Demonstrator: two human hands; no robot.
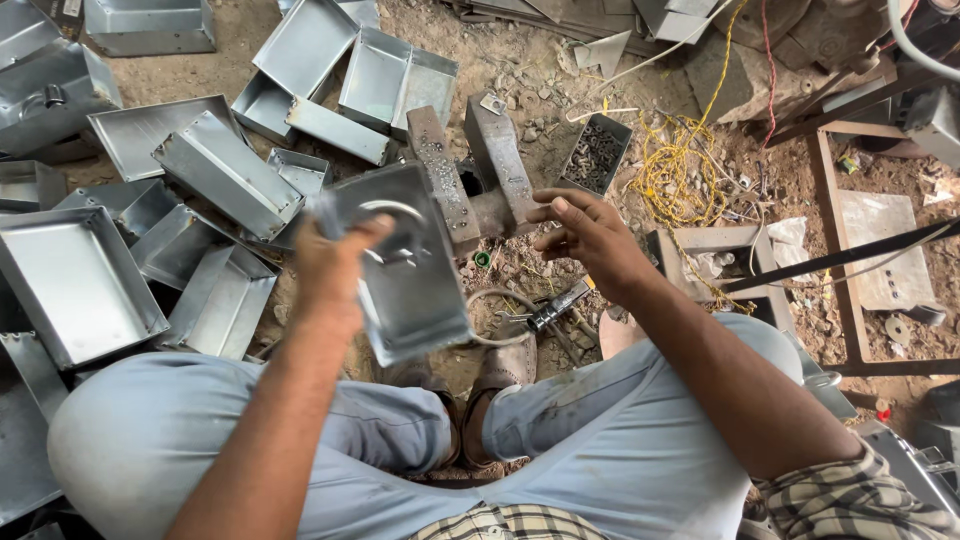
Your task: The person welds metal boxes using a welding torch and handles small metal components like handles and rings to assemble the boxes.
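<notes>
My left hand (333,272) grips a shiny rectangular metal lid (410,290) with a curved wire handle (392,212), held up and blurred above my knees. My right hand (590,236) hovers to its right with fingers spread, holding nothing, just above a heavy iron block (500,160) set in the dirt floor. A hand riveting tool (545,315) lies on the ground under my right wrist. I sit cross-legged in light trousers.
Several open metal trays (75,285) are piled on the left and at the back (310,45). A small dark box of fasteners (595,155) and tangled yellow cord (680,170) lie behind the block. A metal frame (835,260) stands at right.
</notes>
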